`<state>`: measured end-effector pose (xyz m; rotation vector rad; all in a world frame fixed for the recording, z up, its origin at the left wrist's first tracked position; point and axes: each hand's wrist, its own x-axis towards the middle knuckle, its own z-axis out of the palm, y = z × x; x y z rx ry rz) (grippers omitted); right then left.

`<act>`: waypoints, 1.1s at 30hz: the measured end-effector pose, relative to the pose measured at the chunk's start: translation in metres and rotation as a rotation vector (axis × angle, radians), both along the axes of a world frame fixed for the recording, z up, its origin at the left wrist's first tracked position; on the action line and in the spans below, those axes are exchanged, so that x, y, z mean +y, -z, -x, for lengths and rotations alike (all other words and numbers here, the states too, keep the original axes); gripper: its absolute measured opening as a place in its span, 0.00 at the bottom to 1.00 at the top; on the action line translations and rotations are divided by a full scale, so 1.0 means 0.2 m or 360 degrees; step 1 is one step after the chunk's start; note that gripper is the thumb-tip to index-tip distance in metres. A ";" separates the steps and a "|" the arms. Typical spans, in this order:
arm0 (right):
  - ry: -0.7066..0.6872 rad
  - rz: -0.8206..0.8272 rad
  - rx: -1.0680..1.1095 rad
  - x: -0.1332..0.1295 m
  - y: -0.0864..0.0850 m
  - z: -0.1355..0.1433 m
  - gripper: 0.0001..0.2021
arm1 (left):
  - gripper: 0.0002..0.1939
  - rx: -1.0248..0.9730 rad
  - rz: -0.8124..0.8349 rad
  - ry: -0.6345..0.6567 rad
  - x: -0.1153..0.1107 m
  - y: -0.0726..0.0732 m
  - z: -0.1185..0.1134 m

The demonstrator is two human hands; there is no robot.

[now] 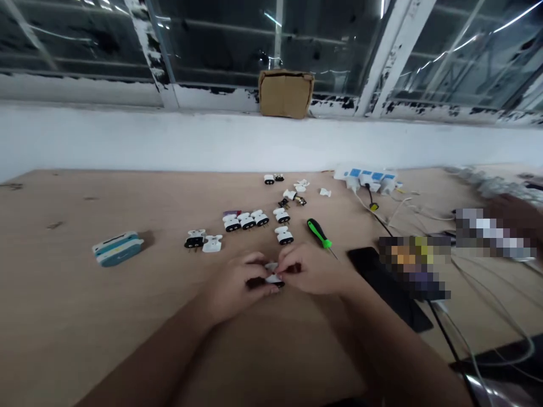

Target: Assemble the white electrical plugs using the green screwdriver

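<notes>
While the left grip (pixel 231 282) clasps a white-and-black plug (pixel 272 278) from its left, the right grip (pixel 316 268) pinches at the plug's right end, fingertips bunched close. Should the left clasp slacken under pressure from the right, the plug could twist loose onto the bench (pixel 139 322). Just beyond both grips stands another plug (pixel 284 235), where a forward slip might topple it; a sideways nudge could roll the screwdriver (pixel 319 233) beyond the right grip.
</notes>
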<state>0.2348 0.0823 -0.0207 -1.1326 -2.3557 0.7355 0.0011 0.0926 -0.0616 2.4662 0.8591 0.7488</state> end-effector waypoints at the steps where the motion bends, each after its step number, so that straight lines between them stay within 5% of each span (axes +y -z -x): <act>1: 0.0155 -0.0020 -0.0038 0.01 0.00 -0.02 0.09 | 0.06 -0.0015 0.0024 -0.0007 0.00 0.00 0.00; 6: 0.1037 -0.0224 -0.0254 0.10 -0.02 -0.19 0.10 | 0.08 -0.0019 0.0092 -0.0030 -0.02 0.00 -0.01; 10: 0.1265 -0.0140 -0.0427 0.14 0.00 -0.31 0.08 | 0.09 0.0073 0.0064 -0.0014 -0.01 -0.01 -0.01; 16: 0.1261 -0.0017 -0.0454 0.16 0.06 -0.33 0.03 | 0.10 0.0072 0.0082 0.0016 0.00 0.00 -0.01; 19: 0.1287 -0.0093 -0.0271 0.16 0.02 -0.33 0.02 | 0.10 0.0069 0.0085 0.0018 0.00 0.01 -0.02; 22: 0.1332 -0.0260 -0.0012 0.15 -0.06 -0.32 0.11 | 0.09 0.0073 0.0070 0.0000 -0.01 0.01 -0.03; 28: 0.0704 -0.0221 0.1382 0.07 -0.07 -0.15 0.16 | 0.09 0.0056 -0.0003 0.0020 -0.01 0.01 -0.03; 33: 0.0661 -0.0144 0.1452 0.06 0.01 -0.04 0.14 | 0.09 0.0006 -0.0037 0.0048 0.01 0.05 -0.03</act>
